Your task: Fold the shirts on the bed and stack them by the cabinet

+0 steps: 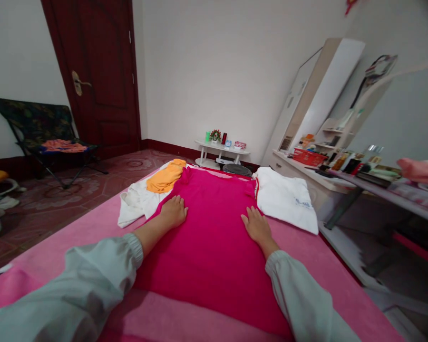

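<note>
magenta garment spread beneath left hand and right hand, both flat, unclenched. near right edge partly hidden by right sleeve.

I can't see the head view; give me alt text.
A person's left hand and right hand rest on a magenta garment spread over a pink cover. An orange cloth and a white cloth lie to its left, a folded white garment to its right.

The left hand and right hand lie flat, fingers spread, at ten and two o'clock on a magenta garment laid over a pink cover. Beyond it, orange cloth lies at eleven o'clock, a folded white garment at two, and a low white table at twelve.
</note>
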Demonstrator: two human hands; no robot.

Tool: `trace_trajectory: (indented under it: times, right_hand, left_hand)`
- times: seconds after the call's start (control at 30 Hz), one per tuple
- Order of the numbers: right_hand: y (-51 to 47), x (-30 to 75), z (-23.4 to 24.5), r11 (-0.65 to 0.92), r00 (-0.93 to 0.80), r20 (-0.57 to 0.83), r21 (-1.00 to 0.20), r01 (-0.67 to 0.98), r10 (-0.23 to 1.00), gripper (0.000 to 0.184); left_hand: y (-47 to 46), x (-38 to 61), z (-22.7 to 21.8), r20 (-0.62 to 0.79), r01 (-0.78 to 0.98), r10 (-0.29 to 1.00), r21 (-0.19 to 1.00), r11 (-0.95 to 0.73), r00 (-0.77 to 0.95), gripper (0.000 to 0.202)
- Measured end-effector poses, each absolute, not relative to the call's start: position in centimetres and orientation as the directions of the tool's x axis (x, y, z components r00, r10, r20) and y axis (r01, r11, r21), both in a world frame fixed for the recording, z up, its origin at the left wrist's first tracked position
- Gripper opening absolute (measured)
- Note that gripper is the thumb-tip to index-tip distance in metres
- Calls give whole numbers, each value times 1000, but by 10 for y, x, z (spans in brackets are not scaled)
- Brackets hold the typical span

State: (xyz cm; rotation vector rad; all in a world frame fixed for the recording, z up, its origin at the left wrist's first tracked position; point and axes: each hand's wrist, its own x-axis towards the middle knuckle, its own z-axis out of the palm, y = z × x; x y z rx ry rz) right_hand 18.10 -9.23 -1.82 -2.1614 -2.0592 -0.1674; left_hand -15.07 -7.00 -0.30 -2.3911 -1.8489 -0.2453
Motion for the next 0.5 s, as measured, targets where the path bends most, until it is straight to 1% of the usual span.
trace_trajectory:
  times: [0.1, 0.23, 0.3, 0.37, 0.43, 0.47, 0.5]
  right_hand:
    - [-111, 175, -16, -80, 90, 197, -58, 995, 976, 59]
    - [-122, 178, -14, -42, 71, 237, -125, 991, 969, 54]
    - [-122, 182, -12, 5, 45, 286, -172, 985, 957, 49]
    - [-121, 185, -11, 65, 19, 375, -209, 976, 927, 46]
    - [-120, 186, -11, 149, -24, 482, -223, 963, 876, 46]
    - [-120, 185, -11, 201, -60, 514, -224, 954, 856, 48]
    - [-120, 183, -12, 253, -107, 511, -226, 941, 853, 50]
  left_hand:
    - [-91, -154, -8, 230, 966, 941, 25, -259, 246, 54]
    - [-109, -168, -10, 270, 933, 916, 125, -338, 295, 53]
    - [-112, -171, -8, 287, 918, 912, 181, -352, 293, 49]
    - [-111, -172, -5, 312, 905, 910, 237, -354, 274, 45]
    - [-110, -171, -4, 336, 890, 903, 273, -366, 269, 41]
    - [-109, -171, -4, 348, 884, 898, 281, -373, 268, 41]
    - [-108, -170, -4, 358, 881, 894, 284, -379, 269, 40]
